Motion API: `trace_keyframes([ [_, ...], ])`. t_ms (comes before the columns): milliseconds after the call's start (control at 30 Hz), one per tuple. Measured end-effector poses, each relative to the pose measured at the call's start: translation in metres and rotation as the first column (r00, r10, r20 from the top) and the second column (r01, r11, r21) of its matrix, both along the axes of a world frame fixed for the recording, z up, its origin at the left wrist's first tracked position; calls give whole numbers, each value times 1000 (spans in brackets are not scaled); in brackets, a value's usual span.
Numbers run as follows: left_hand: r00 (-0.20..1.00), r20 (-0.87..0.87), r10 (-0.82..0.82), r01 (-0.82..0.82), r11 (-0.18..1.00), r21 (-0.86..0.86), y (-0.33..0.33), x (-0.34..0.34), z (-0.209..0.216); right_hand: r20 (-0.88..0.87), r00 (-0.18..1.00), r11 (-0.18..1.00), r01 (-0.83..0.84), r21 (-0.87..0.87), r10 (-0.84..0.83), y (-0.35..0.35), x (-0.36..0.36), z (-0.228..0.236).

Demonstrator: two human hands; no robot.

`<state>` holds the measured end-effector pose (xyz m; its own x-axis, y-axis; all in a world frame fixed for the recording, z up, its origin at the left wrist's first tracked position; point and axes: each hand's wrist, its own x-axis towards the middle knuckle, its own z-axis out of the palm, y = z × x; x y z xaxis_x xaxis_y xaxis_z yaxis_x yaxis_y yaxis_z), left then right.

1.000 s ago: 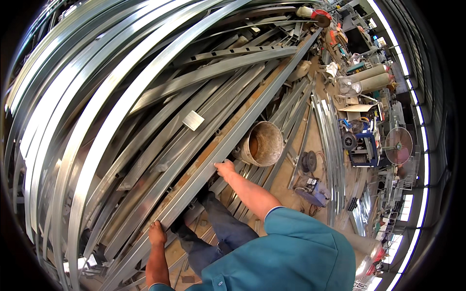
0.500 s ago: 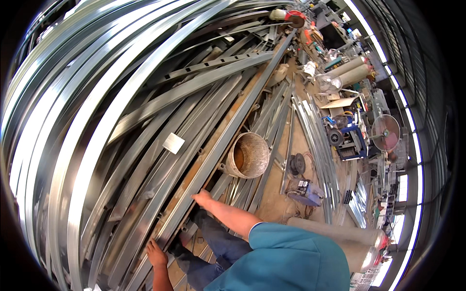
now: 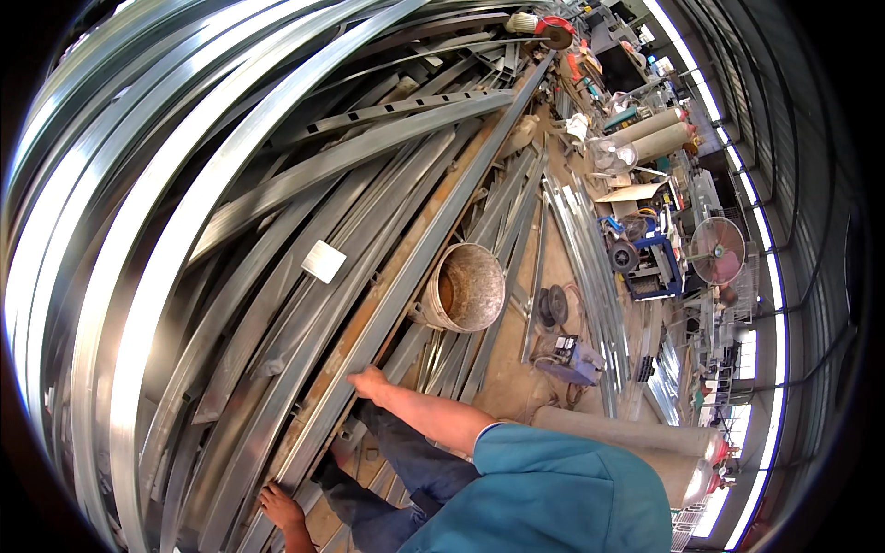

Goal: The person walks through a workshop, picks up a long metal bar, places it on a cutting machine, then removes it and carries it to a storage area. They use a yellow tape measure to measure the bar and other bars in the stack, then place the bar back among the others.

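Note:
A long grey steel bar [image 3: 426,267] runs diagonally from the far middle to the near left, beside a rusty brown strip. My right hand [image 3: 367,381] is closed on the bar's right edge, arm stretched out to it. Lower and nearer, my left hand [image 3: 280,507] has its fingers curled over the same bar, partly hidden at the lower edge. A dirty white bucket [image 3: 470,288], brown inside, stands just right of the bar, beyond my right hand. On the metal lengths to the left lies a small pale square plate [image 3: 324,262].
Shiny metal lengths [image 3: 175,240] are heaped on the left. A cut-off saw [image 3: 556,34] stands at the bar's far end. Right are a blue machine [image 3: 569,360], floor-laid profiles [image 3: 590,276], a fan [image 3: 717,251] and large cylinders [image 3: 627,433]. My legs [image 3: 419,461] are close behind the bar.
Both hands have moved down and left along the line of the bar, toward its near end. The whole view has shifted slightly. Whether the bar slid with them, I cannot tell.

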<state>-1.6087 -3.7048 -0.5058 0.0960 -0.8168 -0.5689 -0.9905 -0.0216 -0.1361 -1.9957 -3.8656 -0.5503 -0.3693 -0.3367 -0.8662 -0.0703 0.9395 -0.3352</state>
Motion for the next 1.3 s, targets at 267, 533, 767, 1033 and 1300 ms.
trace_keyframes([
  [267, 999, 4, -42, 42, 999, -9, -1, 14, -22, 221, 963, 986, 138, 93, -156, -24, 7, 45],
  [533, 997, -50, -51, 55, 996, 71, -13, 18, -27, 154, 974, 985, 160, 64, -168, -7, 2, 3],
  [767, 997, -59, -48, 53, 995, 85, -32, -7, -23, 39, 972, 972, 233, -35, -232, 0, -13, -17],
  [1033, 982, -152, -114, 132, 984, 116, -88, -79, -12, 67, 940, 907, 341, -246, -335, -11, -56, -16],
  [1300, 993, 5, -120, 118, 982, 144, -91, -100, -22, -58, 998, 952, -46, -304, 30, 21, -61, -3],
])
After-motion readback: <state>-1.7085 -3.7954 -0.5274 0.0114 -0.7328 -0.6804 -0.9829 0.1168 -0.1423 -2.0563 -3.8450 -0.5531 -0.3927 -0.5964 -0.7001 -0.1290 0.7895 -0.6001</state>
